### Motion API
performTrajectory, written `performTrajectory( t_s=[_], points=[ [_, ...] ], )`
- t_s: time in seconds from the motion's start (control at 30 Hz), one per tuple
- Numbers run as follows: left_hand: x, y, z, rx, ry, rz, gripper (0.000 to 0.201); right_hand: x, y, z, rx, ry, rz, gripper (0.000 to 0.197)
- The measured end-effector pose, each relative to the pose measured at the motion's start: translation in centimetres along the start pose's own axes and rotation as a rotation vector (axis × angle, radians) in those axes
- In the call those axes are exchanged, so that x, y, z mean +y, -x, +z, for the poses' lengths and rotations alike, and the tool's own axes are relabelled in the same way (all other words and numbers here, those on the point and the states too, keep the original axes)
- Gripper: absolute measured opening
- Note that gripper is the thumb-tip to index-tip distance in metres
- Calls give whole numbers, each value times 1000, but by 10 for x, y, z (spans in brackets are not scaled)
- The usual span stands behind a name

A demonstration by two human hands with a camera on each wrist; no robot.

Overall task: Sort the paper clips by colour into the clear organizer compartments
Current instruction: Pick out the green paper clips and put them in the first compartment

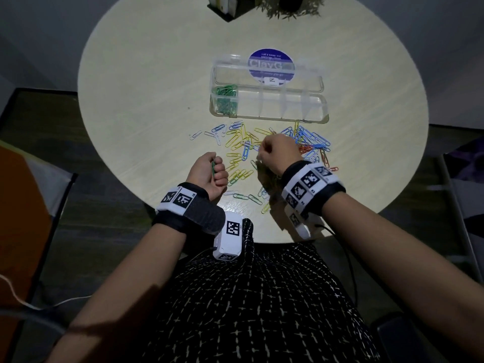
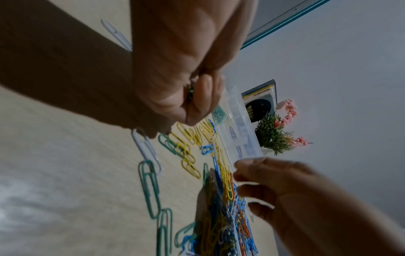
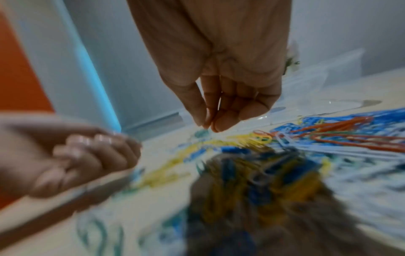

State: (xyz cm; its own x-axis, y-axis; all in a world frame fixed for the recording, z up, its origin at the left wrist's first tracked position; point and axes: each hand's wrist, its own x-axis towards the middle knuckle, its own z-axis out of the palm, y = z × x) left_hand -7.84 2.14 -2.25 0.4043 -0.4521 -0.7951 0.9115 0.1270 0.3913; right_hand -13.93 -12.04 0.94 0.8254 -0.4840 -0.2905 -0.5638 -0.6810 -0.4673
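A clear organizer (image 1: 314,108) lies open on the round table, with green clips (image 1: 225,99) in its leftmost compartment. In front of it spreads a loose pile of yellow, blue, white, green and orange paper clips (image 1: 246,142). My left hand (image 1: 209,169) is a fist at the pile's left edge and grips green clips (image 2: 191,91). My right hand (image 3: 210,124) hovers low over the middle of the pile. Its thumb and forefinger tips are pressed together just above a green clip. That view is blurred and no clip shows between them.
A blue round sticker (image 1: 271,64) lies under the organizer's lid. A potted plant (image 1: 290,6) and a book holder (image 1: 222,6) stand at the far edge. An orange chair (image 1: 21,205) is at the left and another chair (image 1: 466,192) at the right.
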Motion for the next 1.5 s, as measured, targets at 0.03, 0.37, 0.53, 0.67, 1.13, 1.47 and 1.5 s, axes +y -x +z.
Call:
performTrajectory(
  t_s=[0.03, 0.37, 0.53, 0.67, 1.13, 1.47, 1.5],
  points=[
    [1, 0, -1, 2, 7, 2, 40, 3, 2, 5, -43, 61, -5, 17],
    [5, 4, -7, 50, 44, 42, 40, 3, 5, 13, -99, 257, -58, 19],
    [7, 3, -11, 118, 80, 97, 38, -7, 11, 16, -134, 62, -173, 10],
    [4, 3, -10, 128, 71, 107, 38, -9, 14, 26, -228, 139, -231, 23],
    [7, 3, -10, 125, 63, 132, 37, -2, 9, 24, -248, 218, -370, 20],
    [8, 2, -11, 130, 63, 142, 37, -1, 12, 21, -218, 201, -406, 21],
    [7, 2, -10, 127, 61, 140, 37, -4, 13, 23, -253, 193, -409, 22]
  ],
)
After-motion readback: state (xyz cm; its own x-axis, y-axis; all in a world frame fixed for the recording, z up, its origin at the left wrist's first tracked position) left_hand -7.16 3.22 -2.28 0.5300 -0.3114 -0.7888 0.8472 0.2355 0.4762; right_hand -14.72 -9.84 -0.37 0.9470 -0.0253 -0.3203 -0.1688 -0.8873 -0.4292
